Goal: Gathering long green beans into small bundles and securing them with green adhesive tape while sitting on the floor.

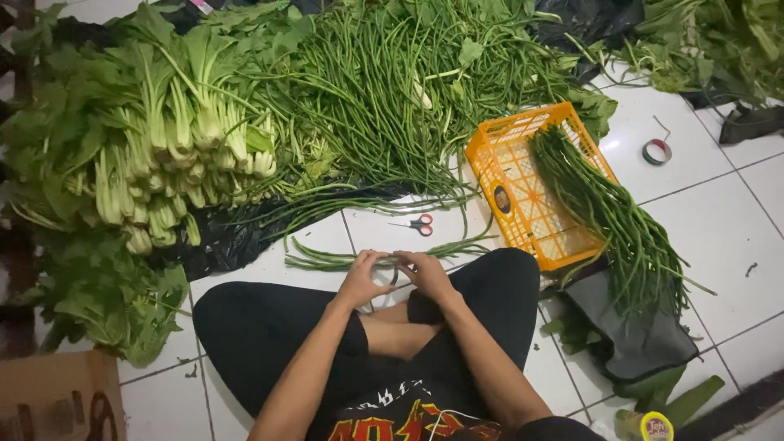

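A cardboard box (57, 400) is seen at the lower left corner, with loose leafy greens (98, 294) above it on the white tiled floor (719, 204). Stacked pak choi (171, 163), pale stems pointing toward the person, is laid over black plastic (220, 237). To its right a large heap of long beans (384, 90) is spread, pods running mostly away from the viewer. A small bundle of beans (384, 260) is held across the crossed legs, long axis lying left to right, just in front of both hands. The left hand (362, 278) is closed around the bundle's left part, fingers curled over it. The right hand (425, 273) is closed on the bundle just beside the left, thumb side inward; whether something thin is pinched there as well cannot be told. Both hands are equally near the bundle, which passes between them and extends beyond each, farther to the right. Red-handled scissors (420, 224) are lying on the floor just beyond the hands, nearer the right hand. Further right an orange crate (523, 192) is tilted on its side, with a bound sheaf of beans (612, 220) laid across it and trailing over a dark bag (637, 343). A roll of tape (657, 151) is set on the tiles well apart, and more greens (710, 41) are piled at the upper right. A yellow-lidded jar (656, 426) is seen at the lower edge.
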